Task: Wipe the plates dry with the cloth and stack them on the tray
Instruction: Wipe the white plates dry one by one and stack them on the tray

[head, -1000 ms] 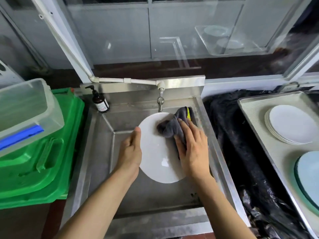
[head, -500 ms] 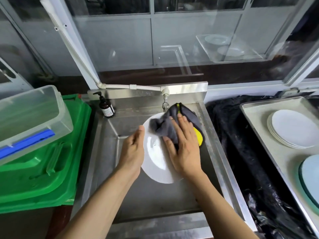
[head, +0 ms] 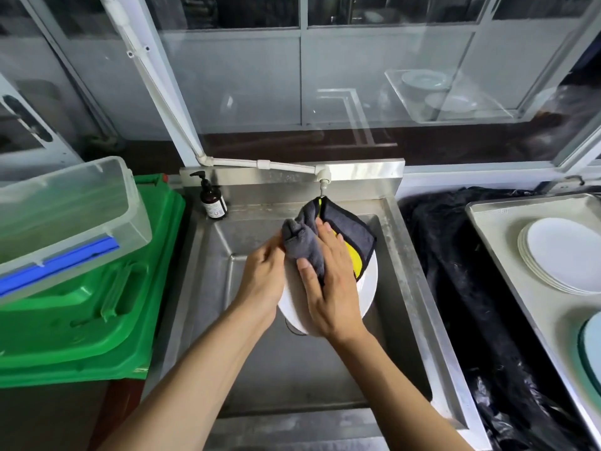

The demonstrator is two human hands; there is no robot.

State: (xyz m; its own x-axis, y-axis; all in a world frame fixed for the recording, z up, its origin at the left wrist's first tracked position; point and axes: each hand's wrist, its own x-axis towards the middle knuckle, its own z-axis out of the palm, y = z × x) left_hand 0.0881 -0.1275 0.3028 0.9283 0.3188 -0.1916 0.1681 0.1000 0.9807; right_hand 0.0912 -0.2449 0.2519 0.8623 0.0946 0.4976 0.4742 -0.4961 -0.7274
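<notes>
I hold a white plate (head: 366, 292) over the steel sink (head: 411, 288), tilted up on edge so its face turns toward me. My left hand (head: 261, 281) grips the plate's left rim, fingers curled round to the far side where I cannot see them. My right hand (head: 328, 288) lies flat on the grey cloth (head: 302, 244), fingers nearly straight, pressing it against the plate's face. The cloth is bunched up at the top left, near my left thumb, and its dark-edged flap with a yellow underside hangs over the plate's upper right rim. Most of the plate is hidden under the cloth and my hands; only its lower and right edges show white.

The tap (head: 323, 183) sits just above the top of the cloth; whether they touch I cannot tell. A brown pump bottle (head: 213, 203) stands on the sink's back left corner. To my left a clear plastic tub (head: 70, 216) rests on a green bin lid (head: 97, 320).

To my right, past a heap of black plastic sheeting (head: 455, 288), lies the tray (head: 500, 255). A stack of white plates (head: 566, 255) sits on it, and nearer me the edge of a pale blue-green plate (head: 593, 353) shows at the frame's border.
</notes>
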